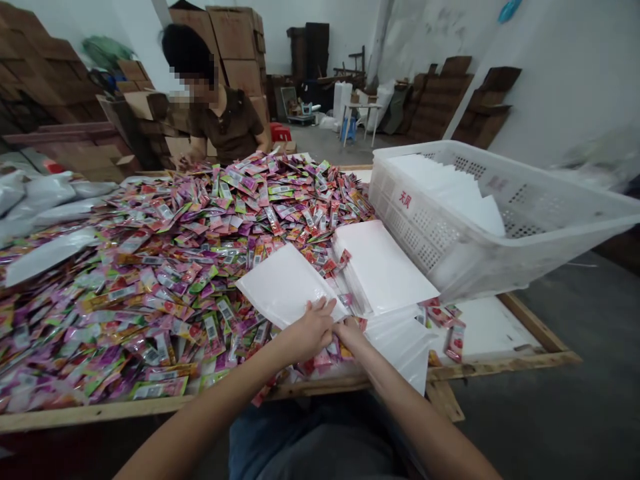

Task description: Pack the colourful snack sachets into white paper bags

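Observation:
A flat white plastic bag [290,283] lies tilted on the heap of small colourful sachets [240,253]. At the bag's near right edge, my left hand [315,328] has its fingers bent over the top surface, its thumb mostly out of sight. Close beside it, my right hand [350,333] is closed at the same corner; its fingertips are partly hidden. To the right, a stack of white bags [387,263] rests near the crate. Below that stack, more thin white bags [403,343] fan out towards the table edge, close to my right forearm.
A white perforated crate [415,233] holding white bags [445,187] stands on the right. Across the table, another person [225,123] sits behind the heap. Filled white bags [55,193] lie at left. A wooden rim [100,415] borders the table.

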`<state>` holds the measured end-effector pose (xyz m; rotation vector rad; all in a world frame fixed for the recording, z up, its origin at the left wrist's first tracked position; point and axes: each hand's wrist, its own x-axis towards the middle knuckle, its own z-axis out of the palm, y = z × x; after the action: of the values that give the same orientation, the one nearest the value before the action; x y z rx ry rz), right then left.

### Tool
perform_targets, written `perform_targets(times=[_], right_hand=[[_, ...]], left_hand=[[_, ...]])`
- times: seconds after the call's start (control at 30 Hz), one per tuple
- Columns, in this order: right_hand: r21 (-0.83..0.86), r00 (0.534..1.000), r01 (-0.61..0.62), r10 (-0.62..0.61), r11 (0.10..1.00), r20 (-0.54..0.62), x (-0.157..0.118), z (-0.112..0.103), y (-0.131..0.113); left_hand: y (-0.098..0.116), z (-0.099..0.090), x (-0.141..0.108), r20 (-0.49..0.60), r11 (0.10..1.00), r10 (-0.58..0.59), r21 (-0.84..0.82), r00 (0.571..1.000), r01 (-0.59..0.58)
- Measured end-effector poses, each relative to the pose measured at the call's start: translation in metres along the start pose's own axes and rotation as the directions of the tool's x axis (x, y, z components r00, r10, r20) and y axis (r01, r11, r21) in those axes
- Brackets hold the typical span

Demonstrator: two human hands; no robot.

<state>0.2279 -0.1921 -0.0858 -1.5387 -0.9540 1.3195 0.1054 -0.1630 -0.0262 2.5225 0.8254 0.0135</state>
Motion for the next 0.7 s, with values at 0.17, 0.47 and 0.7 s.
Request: perform_targets(times=[0.17,0.47,0.7], right_hand=[[-0.161,0.997,-0.028,0.040,0.987,0.073,0.010,-0.005,-0.002],[0.432,0.975,-0.219,0.212,0.875,0.065,0.003,0.003,0.012],[-0.025,0.956,-0.230,0.230,0.973,0.181,0.004,0.006,0.006]], left_hand=[[-0.028,0.022,0.002,-0.028,0.994,-0.048,-0.101,0.998,0.045],[-0.029,0.024,0.010,-0.040,0.985,-0.112,-0.133,0.993,0.106],[-0.039,0.020,0.020,0.051,0.984,-0.084,-0.155,0.995,0.091]])
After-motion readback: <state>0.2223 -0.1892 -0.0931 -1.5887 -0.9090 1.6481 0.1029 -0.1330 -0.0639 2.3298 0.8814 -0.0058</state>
